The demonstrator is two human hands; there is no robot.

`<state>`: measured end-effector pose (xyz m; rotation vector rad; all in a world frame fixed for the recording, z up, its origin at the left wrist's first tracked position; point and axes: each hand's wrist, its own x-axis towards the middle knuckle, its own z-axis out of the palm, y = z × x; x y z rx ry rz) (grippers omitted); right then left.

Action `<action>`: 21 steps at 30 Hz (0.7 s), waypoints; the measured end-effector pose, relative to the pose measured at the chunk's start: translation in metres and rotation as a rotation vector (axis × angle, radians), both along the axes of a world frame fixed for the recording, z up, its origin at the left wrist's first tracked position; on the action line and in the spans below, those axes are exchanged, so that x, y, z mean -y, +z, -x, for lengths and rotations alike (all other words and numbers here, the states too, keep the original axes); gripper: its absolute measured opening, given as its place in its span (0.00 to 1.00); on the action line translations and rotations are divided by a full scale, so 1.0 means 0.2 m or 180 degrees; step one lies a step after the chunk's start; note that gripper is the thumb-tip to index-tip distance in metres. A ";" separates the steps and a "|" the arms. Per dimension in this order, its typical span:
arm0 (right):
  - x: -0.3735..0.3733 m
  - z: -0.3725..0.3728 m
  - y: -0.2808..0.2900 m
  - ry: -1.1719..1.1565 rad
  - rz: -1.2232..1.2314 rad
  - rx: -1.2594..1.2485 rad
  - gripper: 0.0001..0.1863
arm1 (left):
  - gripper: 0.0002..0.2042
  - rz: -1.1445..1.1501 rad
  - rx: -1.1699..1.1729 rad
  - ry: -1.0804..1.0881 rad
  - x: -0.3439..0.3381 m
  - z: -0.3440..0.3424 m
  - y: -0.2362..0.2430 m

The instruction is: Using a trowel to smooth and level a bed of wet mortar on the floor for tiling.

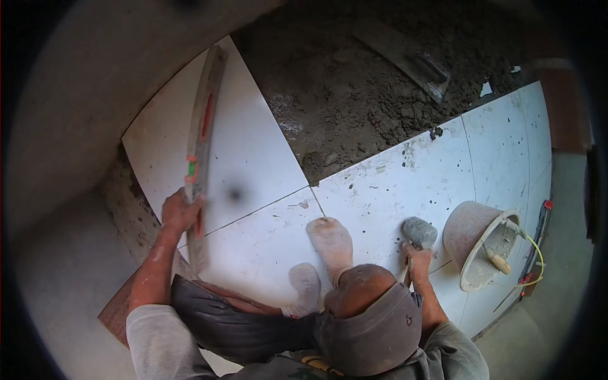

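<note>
My left hand (pixel 181 211) is closed around the lower part of a long spirit level (pixel 205 120) with a green vial and red inserts. The level lies lengthwise over a white floor tile (pixel 256 149) at the left, beside the wall. In my right hand (pixel 418 261) is the handle of a mallet (pixel 420 232). Its grey, dusty head is over the white tiles to the right of my feet. Dark wet mortar (pixel 335 95) borders the tile's right side. A bucket (pixel 465 231) stands just right of the mallet.
A flat trowel (pixel 402 60) with a dark handle lies on the mortar at the far right. Inside the tilted bucket sits a tool with a wooden handle (pixel 498 261). Another long bar-shaped tool (pixel 542 225) lies beyond the bucket. My socked feet (pixel 330 242) rest on laid tiles.
</note>
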<state>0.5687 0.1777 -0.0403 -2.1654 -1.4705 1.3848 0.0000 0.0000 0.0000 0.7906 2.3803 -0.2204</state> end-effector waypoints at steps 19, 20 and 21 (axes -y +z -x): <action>-0.06 -0.33 -0.07 0.0916 -0.0175 0.1176 0.28 | 0.30 0.0260 -0.0210 0.1072 0.38 -0.32 0.00; -0.11 -0.31 -0.09 0.0936 -0.0179 0.1248 0.28 | 0.29 -0.0411 -0.0741 0.0745 0.42 -0.31 0.00; -0.16 -0.28 -0.10 0.0954 -0.0187 0.1314 0.29 | 0.28 -0.1106 -0.1259 0.0423 0.41 -0.31 -0.02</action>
